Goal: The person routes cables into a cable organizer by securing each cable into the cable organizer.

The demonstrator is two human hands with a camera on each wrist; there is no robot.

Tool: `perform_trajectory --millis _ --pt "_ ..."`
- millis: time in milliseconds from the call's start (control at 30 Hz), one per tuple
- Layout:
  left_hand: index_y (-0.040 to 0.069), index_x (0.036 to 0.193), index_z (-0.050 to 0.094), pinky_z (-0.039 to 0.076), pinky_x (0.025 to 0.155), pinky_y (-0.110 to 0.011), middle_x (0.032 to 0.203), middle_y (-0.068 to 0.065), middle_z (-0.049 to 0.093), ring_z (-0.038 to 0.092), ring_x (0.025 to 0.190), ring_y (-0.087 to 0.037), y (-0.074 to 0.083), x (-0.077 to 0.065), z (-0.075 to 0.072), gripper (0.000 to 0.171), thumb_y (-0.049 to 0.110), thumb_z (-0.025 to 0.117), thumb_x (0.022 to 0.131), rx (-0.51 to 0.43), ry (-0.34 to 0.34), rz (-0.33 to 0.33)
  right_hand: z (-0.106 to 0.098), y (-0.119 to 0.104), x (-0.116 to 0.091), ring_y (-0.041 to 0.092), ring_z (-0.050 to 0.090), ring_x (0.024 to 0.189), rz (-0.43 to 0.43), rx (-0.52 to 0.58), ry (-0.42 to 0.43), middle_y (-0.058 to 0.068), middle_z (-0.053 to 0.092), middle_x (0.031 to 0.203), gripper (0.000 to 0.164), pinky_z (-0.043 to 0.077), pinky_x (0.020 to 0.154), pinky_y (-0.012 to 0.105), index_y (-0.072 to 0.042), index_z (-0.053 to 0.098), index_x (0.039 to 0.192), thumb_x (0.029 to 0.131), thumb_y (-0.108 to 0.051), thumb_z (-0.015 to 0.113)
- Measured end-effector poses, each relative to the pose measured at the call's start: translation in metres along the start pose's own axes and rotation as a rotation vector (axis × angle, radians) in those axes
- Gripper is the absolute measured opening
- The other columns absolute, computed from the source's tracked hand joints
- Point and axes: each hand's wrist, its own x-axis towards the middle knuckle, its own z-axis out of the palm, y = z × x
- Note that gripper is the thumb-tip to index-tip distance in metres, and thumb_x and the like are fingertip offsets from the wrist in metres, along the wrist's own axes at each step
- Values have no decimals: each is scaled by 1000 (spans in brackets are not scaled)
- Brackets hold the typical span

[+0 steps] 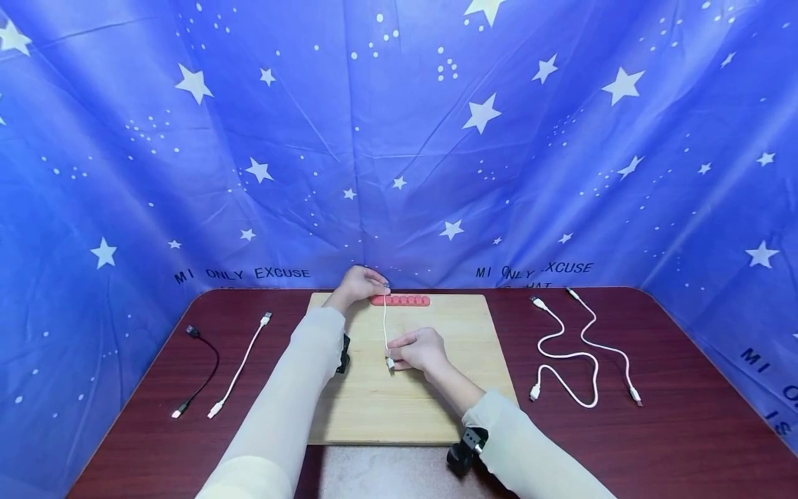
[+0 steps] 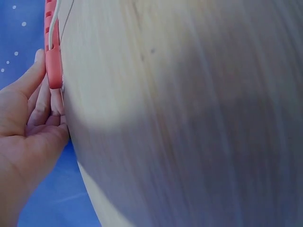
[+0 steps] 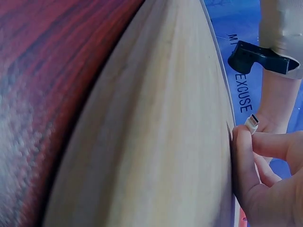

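Observation:
A short white USB cable (image 1: pixel 384 324) runs front to back over the wooden board (image 1: pixel 449 395). Its near end is pinched between thumb and fingers of my right hand (image 1: pixel 422 348), the metal plug (image 3: pixel 253 122) sticking out past the fingertips in the right wrist view. At the board's back edge my left hand (image 1: pixel 360 283) pinches the cable's far end, beside the left end of a red slotted cable holder (image 1: pixel 409 300). The left wrist view shows the cable lying in a slot of the holder (image 2: pixel 55 68); the far plug is mostly hidden by the fingers.
Left of the board lie a short black cable (image 1: pixel 215 371) and a short white cable (image 1: pixel 240 362). Two longer white cables (image 1: pixel 596 381) (image 1: pixel 614 348) lie on the right. The dark red table (image 1: pixel 686 443) backs onto a blue star-printed curtain (image 1: pixel 399 138).

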Motion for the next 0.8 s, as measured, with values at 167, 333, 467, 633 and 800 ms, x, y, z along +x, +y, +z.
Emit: perform_trajectory --millis 167,333,467,633,800 --pt "4 106 72 53 88 -28 103 -15 74 69 89 -19 4 -4 -2 34 20 80 77 4 0 7 0 -3 -6 12 70 60 8 58 -25 22 74 87 18 61 63 26 10 72 95 78 5 72" --pt "3 109 71 55 83 -26 108 -16 73 69 94 -23 9 -10 -4 35 20 79 79 -4 -10 11 -1 -5 -11 11 69 60 29 89 -52 24 73 85 19 61 64 29 12 70 98 80 5 70" --pt "3 112 70 53 93 -31 113 -16 71 67 106 -27 9 -15 -5 37 21 77 81 18 -13 16 -3 -3 -13 13 70 63 53 100 -68 24 74 87 19 62 65 30 10 69 100 82 3 69" --pt "3 114 69 47 103 -35 119 -15 69 62 115 -28 8 -22 -10 35 19 73 83 58 -7 12 -8 -1 -15 15 70 66 63 186 -112 25 73 92 26 62 70 32 12 66 108 83 4 67" --pt "3 118 67 46 102 -35 125 -16 65 59 116 -27 9 -32 -14 34 19 68 87 52 -8 5 -18 -1 -18 18 71 74 63 310 -173 28 70 103 33 60 80 35 17 58 117 85 9 62"
